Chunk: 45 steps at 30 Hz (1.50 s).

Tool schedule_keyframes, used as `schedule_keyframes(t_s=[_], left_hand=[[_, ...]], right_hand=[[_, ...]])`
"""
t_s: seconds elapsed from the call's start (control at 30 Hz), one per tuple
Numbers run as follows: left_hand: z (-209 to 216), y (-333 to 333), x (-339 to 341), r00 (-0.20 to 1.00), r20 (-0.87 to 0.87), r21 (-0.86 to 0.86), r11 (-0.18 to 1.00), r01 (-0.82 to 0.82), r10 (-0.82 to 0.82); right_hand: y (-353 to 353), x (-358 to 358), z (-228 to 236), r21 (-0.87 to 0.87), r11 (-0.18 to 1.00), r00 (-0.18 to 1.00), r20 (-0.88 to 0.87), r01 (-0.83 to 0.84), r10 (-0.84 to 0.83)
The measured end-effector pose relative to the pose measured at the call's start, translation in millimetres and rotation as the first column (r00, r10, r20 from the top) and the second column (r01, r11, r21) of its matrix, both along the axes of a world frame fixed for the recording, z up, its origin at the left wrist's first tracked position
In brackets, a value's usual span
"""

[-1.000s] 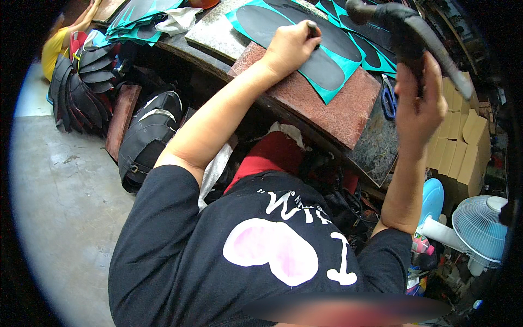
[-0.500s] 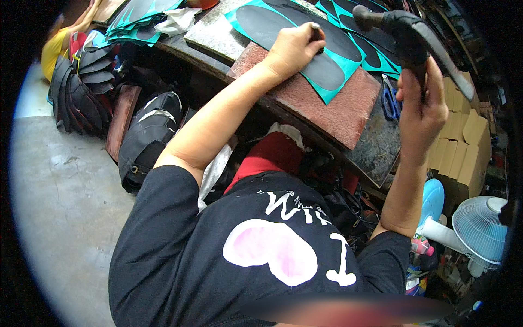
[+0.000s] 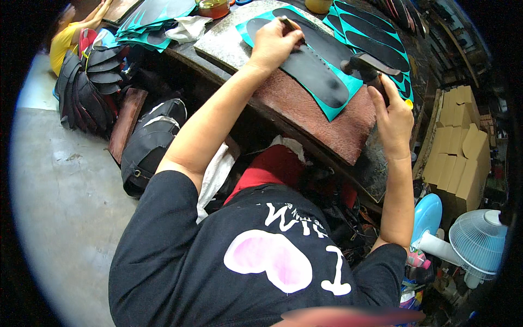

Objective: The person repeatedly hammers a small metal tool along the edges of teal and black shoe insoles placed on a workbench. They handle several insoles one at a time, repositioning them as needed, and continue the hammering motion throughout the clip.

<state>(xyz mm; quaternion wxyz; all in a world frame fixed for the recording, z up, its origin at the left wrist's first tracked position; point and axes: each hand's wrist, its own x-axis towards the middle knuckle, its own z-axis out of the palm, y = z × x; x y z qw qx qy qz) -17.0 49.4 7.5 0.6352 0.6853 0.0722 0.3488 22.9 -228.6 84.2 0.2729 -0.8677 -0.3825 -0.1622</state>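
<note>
My left hand is closed round a short dark rod-like punch, its lower end near a black sole-shaped piece on a teal-edged sheet. A line of small marks runs along that piece from beside my fingers. The sheet lies partly on a reddish-brown, rough-faced board and partly on a grey slab. My right hand grips the handle of a hammer, its dark head over the sheet's right end, apart from the punch.
More teal-edged sheets with black ovals lie at the back right, and a stack of them at the back left. A white fan and cardboard boxes stand right. At the far left sits a person in yellow.
The hammer has come down and leftward from its raised place at the right. My left hand with the punch sits farther left along the sheet. The view has shifted slightly.
</note>
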Motion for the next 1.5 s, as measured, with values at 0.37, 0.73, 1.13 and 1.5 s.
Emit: schedule_keyframes(t_s=[0.37,0.73,1.13,1.5], left_hand=[[-4.4,-6.6,2.0,0.993,-0.055,0.345,0.935,-0.078,0.103],[-7.3,-13.1,9.9,0.995,-0.099,-0.034,0.999,0.007,-0.011],[-1.3,-38.7,4.9,0.984,0.026,0.615,0.773,-0.157,0.179],[1.6,-36.4,2.5,0.991,0.051,0.703,0.7,-0.124,0.124]], right_hand=[[23.2,-11.6,50.1,0.47,0.843,0.965,0.093,-0.261,0.247],[13.2,5.3,21.2,0.07,0.995,0.991,0.122,-0.064,0.055],[25.4,1.5,17.4,0.001,0.997,0.989,0.126,0.074,-0.073],[14.7,-11.3,35.6,0.289,0.922,0.945,0.273,-0.257,0.178]])
